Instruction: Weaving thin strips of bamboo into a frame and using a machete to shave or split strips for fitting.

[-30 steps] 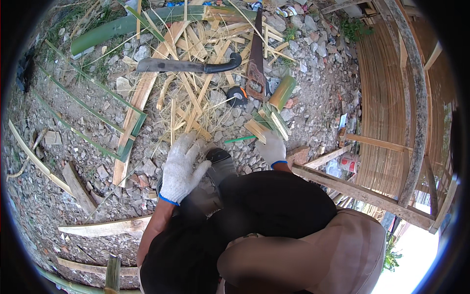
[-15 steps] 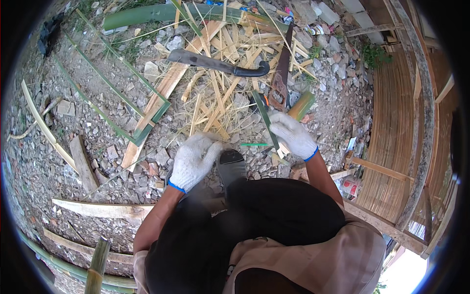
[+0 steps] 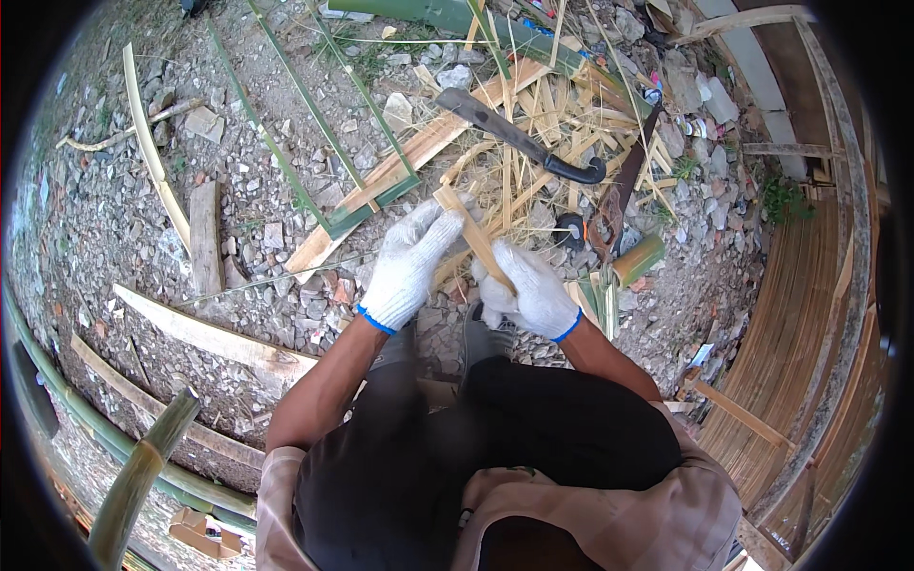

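A short, pale bamboo strip (image 3: 479,238) slants between my two hands, which both wear white knit gloves with blue cuffs. Its upper end is pinched by my left hand (image 3: 411,262), fingers closed. Lower down, the fingers of my right hand (image 3: 528,293) are wrapped round the same strip. Beyond them lies a machete (image 3: 495,124) with a black hooked handle, across split bamboo offcuts (image 3: 533,200). Just past my right hand, a few short green-edged pieces (image 3: 606,295) lie next to a short bamboo section (image 3: 638,259).
A handsaw (image 3: 628,181) lies right of the offcuts. Long thin green strips (image 3: 295,105) rest against a wooden plank (image 3: 419,152). A thick green bamboo pole (image 3: 409,9) lies at the far side. Bamboo slats (image 3: 762,333) stand at the right. Rubble covers the ground.
My right hand has let go of the green strip, which now lies beside it. Both hands have come together on a pale bamboo strip. The view has shifted left.
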A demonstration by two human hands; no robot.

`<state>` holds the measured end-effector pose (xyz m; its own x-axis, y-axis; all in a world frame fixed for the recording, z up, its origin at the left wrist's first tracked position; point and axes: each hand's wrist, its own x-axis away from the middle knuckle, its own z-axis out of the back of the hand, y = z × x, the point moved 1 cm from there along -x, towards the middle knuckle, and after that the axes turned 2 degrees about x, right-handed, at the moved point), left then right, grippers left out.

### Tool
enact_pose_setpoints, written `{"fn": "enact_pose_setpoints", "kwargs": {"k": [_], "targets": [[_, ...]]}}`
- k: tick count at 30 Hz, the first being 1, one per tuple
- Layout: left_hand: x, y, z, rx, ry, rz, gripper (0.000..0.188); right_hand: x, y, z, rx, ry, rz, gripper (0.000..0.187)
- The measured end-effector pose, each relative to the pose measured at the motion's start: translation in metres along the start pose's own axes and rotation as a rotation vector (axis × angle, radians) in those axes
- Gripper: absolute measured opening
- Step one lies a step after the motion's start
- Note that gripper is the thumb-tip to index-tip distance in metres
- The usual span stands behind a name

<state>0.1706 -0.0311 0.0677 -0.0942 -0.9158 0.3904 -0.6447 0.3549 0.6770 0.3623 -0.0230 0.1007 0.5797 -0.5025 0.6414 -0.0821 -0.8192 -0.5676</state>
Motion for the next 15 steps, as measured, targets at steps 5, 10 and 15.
{"fn": "enact_pose_setpoints", "kwargs": {"k": [5,10,15], "targets": [[0.006,-0.001,0.006,-0.091,-0.004,0.001,0.037,-0.009,0.012,0.002,0.739,0.279,0.293,0.037],[0.003,-0.01,0.012,-0.139,-0.034,-0.086,0.032,-0.026,0.017,0.009,1.155,0.276,0.426,0.028],[0.005,-0.002,0.015,-0.262,-0.084,-0.287,0.026,-0.038,-0.05,0.042,1.378,0.261,0.662,0.039]]}}
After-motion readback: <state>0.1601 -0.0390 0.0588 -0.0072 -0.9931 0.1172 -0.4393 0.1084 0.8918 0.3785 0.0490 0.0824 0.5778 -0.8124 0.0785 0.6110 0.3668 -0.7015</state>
